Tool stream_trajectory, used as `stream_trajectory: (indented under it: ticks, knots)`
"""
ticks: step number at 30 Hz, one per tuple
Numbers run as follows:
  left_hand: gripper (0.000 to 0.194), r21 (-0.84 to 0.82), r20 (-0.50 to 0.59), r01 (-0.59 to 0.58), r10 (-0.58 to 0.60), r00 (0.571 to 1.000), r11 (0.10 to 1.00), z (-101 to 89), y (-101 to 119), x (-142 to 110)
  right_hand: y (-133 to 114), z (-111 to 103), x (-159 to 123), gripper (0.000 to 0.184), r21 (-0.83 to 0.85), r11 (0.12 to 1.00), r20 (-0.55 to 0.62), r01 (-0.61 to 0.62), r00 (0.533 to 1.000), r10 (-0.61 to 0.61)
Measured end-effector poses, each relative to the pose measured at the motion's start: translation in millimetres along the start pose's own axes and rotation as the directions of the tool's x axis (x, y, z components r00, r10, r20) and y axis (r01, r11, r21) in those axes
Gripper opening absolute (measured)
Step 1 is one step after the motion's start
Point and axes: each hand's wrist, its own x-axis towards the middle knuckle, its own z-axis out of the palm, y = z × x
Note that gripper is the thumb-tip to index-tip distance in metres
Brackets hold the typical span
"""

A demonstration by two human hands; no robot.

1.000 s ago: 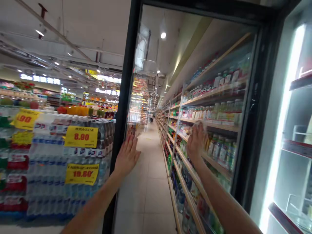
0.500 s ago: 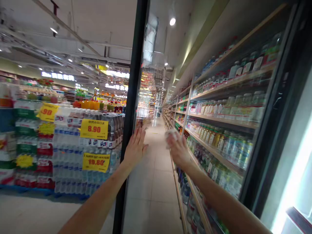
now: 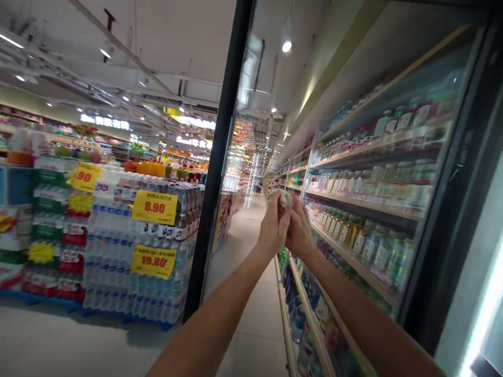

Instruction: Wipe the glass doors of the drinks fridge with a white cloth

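My left hand (image 3: pixel 274 226) and my right hand (image 3: pixel 301 231) meet in front of a glass door pane (image 3: pixel 245 262). Between them is a bunched, pale cloth (image 3: pixel 281 200), its top showing above the fingers. Both hands are closed on it, with the fingers curled. To their left runs the pane's dark frame (image 3: pixel 220 141), apart from both hands. Whether either hand touches the glass, I cannot tell.
Left of the frame stand stacked bottle packs (image 3: pixel 113 256) with yellow price signs (image 3: pixel 154 207), on blue pallets (image 3: pixel 137 318). Shelves of bottled drinks (image 3: pixel 361 235) appear in or through the glass at right. A dark upright (image 3: pixel 444 193) edges the pane there.
My left hand has left the spot beside the dark frame, moving right to join my right hand. It now grips the cloth too. The view has shifted slightly.
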Motion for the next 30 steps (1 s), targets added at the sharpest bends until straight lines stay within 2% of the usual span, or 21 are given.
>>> stream_trajectory:
  ticks: [2,4,7,10,12,14,15,16,17,18,19,20,21,22,23,24,25,27,28,29,30]
  knots:
    - [0.053,0.066,-0.010,-0.008,0.009,1.000,0.998,11.2,-0.1,-1.5,23.2,-20.4,-20.0,0.052,-0.080,0.991,-0.035,-0.105,0.994,0.103]
    - [0.051,0.191,0.025,-0.057,0.053,0.998,0.980,8.9,-8.8,3.9,55.4,-45.1,-43.7,0.050,-0.249,0.928,-0.064,-0.277,0.961,0.270]
    - [0.046,0.399,0.072,-0.115,0.094,0.993,0.910,-24.4,-35.2,42.6,96.9,-75.1,-80.4,0.055,-0.391,0.827,-0.094,-0.404,0.912,0.400]
    - [0.051,0.491,-0.189,0.095,-0.001,0.982,0.866,-59.8,-56.5,99.2,112.6,-86.3,-104.4,0.056,-0.414,0.804,-0.107,-0.427,0.900,0.423]
    - [0.053,0.501,-0.253,0.159,-0.032,0.967,0.851,-57.4,-52.3,120.1,112.7,-85.7,-110.0,0.055,-0.413,0.805,-0.119,-0.426,0.901,0.416]
    - [0.050,0.523,-0.116,0.004,0.067,0.991,0.852,-31.6,-32.1,117.9,111.1,-83.3,-110.3,0.055,-0.411,0.806,-0.122,-0.426,0.902,0.415]
    - [0.047,0.513,0.041,-0.179,0.184,0.982,0.840,-14.5,-19.6,110.7,110.7,-82.3,-109.8,0.055,-0.412,0.808,-0.121,-0.421,0.904,0.410]
    - [0.044,0.468,0.205,-0.383,0.324,0.924,0.796,1.3,-8.4,102.5,110.7,-81.6,-109.2,0.055,-0.413,0.810,-0.119,-0.416,0.907,0.405]
    - [0.043,0.402,0.344,-0.554,0.441,0.829,0.729,13.3,-0.5,95.9,111.1,-81.2,-108.9,0.055,-0.413,0.811,-0.122,-0.415,0.907,0.402]
    - [0.040,0.368,0.390,-0.617,0.488,0.781,0.695,19.2,2.9,92.9,111.6,-81.1,-108.9,0.055,-0.412,0.811,-0.127,-0.416,0.907,0.401]
    - [0.039,0.360,0.400,-0.634,0.501,0.767,0.684,18.5,1.5,94.7,112.2,-81.1,-109.1,0.055,-0.410,0.811,-0.132,-0.417,0.907,0.399]
    - [0.039,0.371,0.382,-0.621,0.495,0.780,0.691,12.0,-4.0,101.1,112.5,-81.1,-109.4,0.055,-0.409,0.812,-0.133,-0.415,0.908,0.397]
    - [0.041,0.408,0.329,-0.562,0.458,0.825,0.719,1.9,-12.0,110.6,112.6,-81.2,-109.6,0.055,-0.407,0.814,-0.130,-0.414,0.909,0.397]
    - [0.041,0.487,0.176,-0.402,0.364,0.915,0.776,-8.8,-20.7,120.9,112.4,-81.3,-109.8,0.055,-0.404,0.816,-0.124,-0.414,0.908,0.399]
    - [0.042,0.537,-0.016,-0.193,0.238,0.971,0.821,-17.0,-28.0,129.2,112.1,-81.3,-109.8,0.055,-0.402,0.817,-0.117,-0.413,0.908,0.402]
    - [0.044,0.544,-0.138,-0.052,0.151,0.979,0.837,-20.6,-32.3,133.2,111.8,-81.3,-109.6,0.055,-0.404,0.818,-0.111,-0.411,0.909,0.402]
    - [0.046,0.542,-0.162,-0.016,0.123,0.979,0.840,-18.4,-32.9,131.5,111.5,-81.3,-109.4,0.055,-0.407,0.817,-0.110,-0.409,0.910,0.401]
    - [0.046,0.523,0.009,-0.212,0.243,0.970,0.825,0.0,-24.2,112.5,111.4,-81.2,-109.2,0.056,-0.418,0.814,-0.112,-0.404,0.912,0.395]
    - [0.046,0.475,0.157,-0.401,0.373,0.915,0.784,11.8,-17.8,98.8,111.5,-81.1,-109.1,0.056,-0.423,0.813,-0.115,-0.400,0.914,0.389]
    - [0.046,0.403,0.298,-0.568,0.484,0.823,0.718,21.9,-12.4,85.9,111.7,-81.0,-109.1,0.056,-0.427,0.813,-0.118,-0.395,0.916,0.383]
    - [0.045,0.364,0.355,-0.633,0.527,0.772,0.683,27.8,-9.5,75.9,111.8,-81.0,-109.1,0.056,-0.429,0.814,-0.119,-0.393,0.917,0.380]
